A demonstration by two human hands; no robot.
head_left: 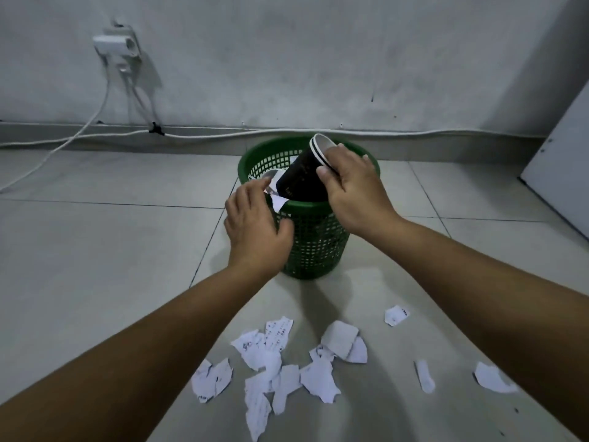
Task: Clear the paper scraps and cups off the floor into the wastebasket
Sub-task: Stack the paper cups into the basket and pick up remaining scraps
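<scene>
My right hand (353,186) grips stacked dark cups (304,177) tilted over the green wastebasket (315,237), my left hand (255,221) pinches a paper scrap (279,202) at its rim, more scraps (287,368) lying before it.

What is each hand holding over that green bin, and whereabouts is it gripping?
The right hand grips stacked dark paper cups near their white rims. The left hand holds a paper scrap by its edge, over the wastebasket.

No text can be read: the print on the torn paper scraps (277,362) and the gold lettering on the dark cup (302,177) are too blurred.
</scene>
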